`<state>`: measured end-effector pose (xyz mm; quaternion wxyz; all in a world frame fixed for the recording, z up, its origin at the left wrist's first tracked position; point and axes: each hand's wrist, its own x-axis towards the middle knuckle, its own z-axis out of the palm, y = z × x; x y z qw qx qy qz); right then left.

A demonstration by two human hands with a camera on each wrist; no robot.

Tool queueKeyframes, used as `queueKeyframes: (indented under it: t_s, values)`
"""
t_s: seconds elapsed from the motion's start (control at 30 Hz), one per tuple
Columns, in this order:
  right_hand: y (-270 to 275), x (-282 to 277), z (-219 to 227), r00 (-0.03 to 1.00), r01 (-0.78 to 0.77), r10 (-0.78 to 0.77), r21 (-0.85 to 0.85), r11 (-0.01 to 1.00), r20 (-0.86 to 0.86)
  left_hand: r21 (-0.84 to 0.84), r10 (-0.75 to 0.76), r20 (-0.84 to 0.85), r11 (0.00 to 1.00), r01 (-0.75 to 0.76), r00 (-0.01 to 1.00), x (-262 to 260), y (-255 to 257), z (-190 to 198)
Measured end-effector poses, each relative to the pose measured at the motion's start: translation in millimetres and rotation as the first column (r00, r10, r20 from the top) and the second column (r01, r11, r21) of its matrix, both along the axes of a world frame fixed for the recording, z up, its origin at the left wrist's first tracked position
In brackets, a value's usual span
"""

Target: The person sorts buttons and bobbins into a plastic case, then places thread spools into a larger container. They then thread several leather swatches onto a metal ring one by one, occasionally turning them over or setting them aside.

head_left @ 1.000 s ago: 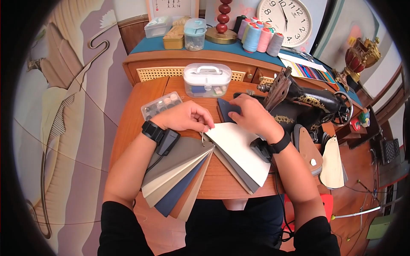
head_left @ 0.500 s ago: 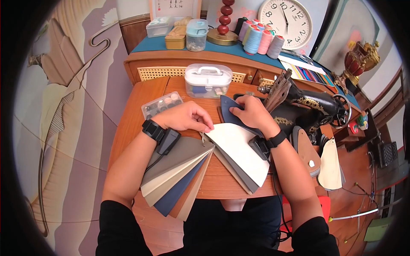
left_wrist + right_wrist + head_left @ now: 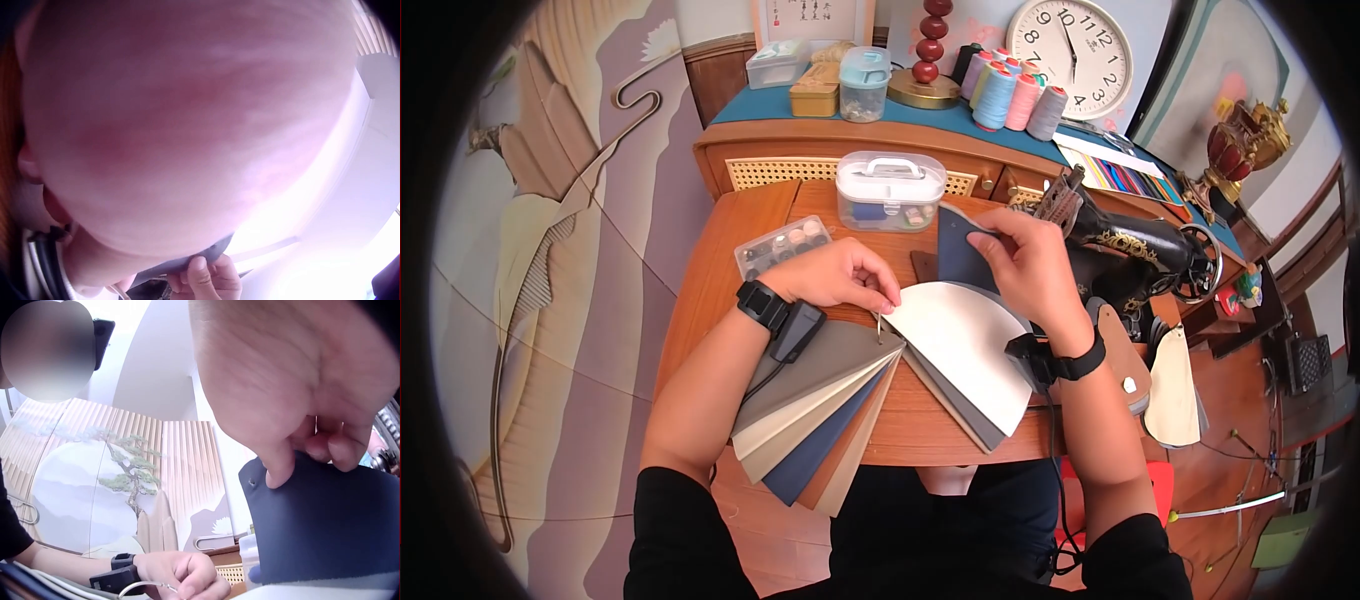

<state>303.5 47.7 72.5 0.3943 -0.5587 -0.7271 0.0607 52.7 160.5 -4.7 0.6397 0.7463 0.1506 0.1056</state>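
Observation:
My right hand (image 3: 1037, 268) pinches a navy leather swatch (image 3: 963, 255) between thumb and fingers and holds it raised on edge. In the right wrist view, a small hole (image 3: 252, 482) shows near the swatch's corner. My left hand (image 3: 840, 275) pinches a metal ring (image 3: 147, 585) near the narrow tip of a white swatch (image 3: 965, 345). Grey and beige swatches stick out beneath the white one. Left of the ring, a fan of taupe, cream, navy and brown swatches (image 3: 805, 375) hangs over the table's front edge. A dark brown piece (image 3: 923, 265) lies beside the navy swatch.
A sewing machine (image 3: 1135, 235) stands at the right, with more swatches (image 3: 1120, 355) before it. Behind my hands are a clear lidded box (image 3: 890, 190) and a compartment case (image 3: 785, 245). Thread spools (image 3: 997, 98) stand on the back cabinet. Cables hang from both wrist cameras.
My right hand has picked up the navy swatch from beside the machine, lifting it and drawing it right. The brown piece is now uncovered. The left hand stays put at the ring.

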Motion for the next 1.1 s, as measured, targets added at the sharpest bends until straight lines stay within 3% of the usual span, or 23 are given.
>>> queueKeyframes:
  t_s: [0.03,0.13,0.3,0.37,0.43,0.5,0.57,0.6,0.67,0.73,0.83,0.93,1.1]
  values:
    - [0,2,1,1.0,0.0,0.0,0.001,1.0,0.001,0.001,0.0,0.001,1.0,0.0,1.0,0,0,0]
    - [-5,10,9,0.98,0.08,-0.039,0.211,0.974,-0.193,0.001,-0.001,0.015,1.0,0.001,1.0,0,0,0]
    - [-26,34,49,0.922,0.123,0.013,0.325,0.938,-0.386,0.028,-0.007,0.003,1.0,0.007,1.0,0,1,0]
    - [-37,41,66,0.902,0.097,0.042,0.297,0.95,-0.43,0.03,-0.004,0.01,1.0,0.004,1.0,0,1,-1]
    - [-50,45,84,0.887,0.166,-0.083,0.146,0.975,-0.454,0.031,-0.003,0.016,1.0,0.002,1.0,0,0,-1]
    - [-47,49,83,0.9,0.158,-0.096,0.112,0.981,-0.426,0.035,0.005,0.002,0.999,-0.005,1.0,0,-1,0]
    - [-37,52,72,0.949,0.04,-0.018,0.064,0.997,-0.313,0.038,0.001,0.006,0.999,-0.002,1.0,0,0,0]
    - [-38,45,72,0.989,0.037,-0.048,-0.078,0.996,-0.143,0.039,-0.001,0.009,0.999,0.0,1.0,0,0,0]
    - [-28,28,52,0.993,-0.114,0.108,-0.255,0.96,-0.037,0.034,0.001,0.018,0.999,-0.001,1.0,0,2,-4]
    - [-19,7,33,0.957,-0.251,0.285,-0.321,0.913,0.063,0.029,0.003,0.027,1.0,-0.004,1.0,1,1,-4]
    - [-4,-14,6,0.923,-0.335,0.379,-0.342,0.878,0.068,-0.025,0.052,0.042,0.998,-0.051,0.998,-1,-3,0]
    - [4,-24,-5,0.912,-0.376,0.41,-0.363,0.853,0.018,0.049,0.061,-0.006,0.997,-0.061,0.998,0,-3,3]
    - [8,-33,-13,0.921,-0.341,0.387,-0.39,0.855,0.042,0.02,0.072,0.006,0.997,-0.072,0.997,-1,-2,1]
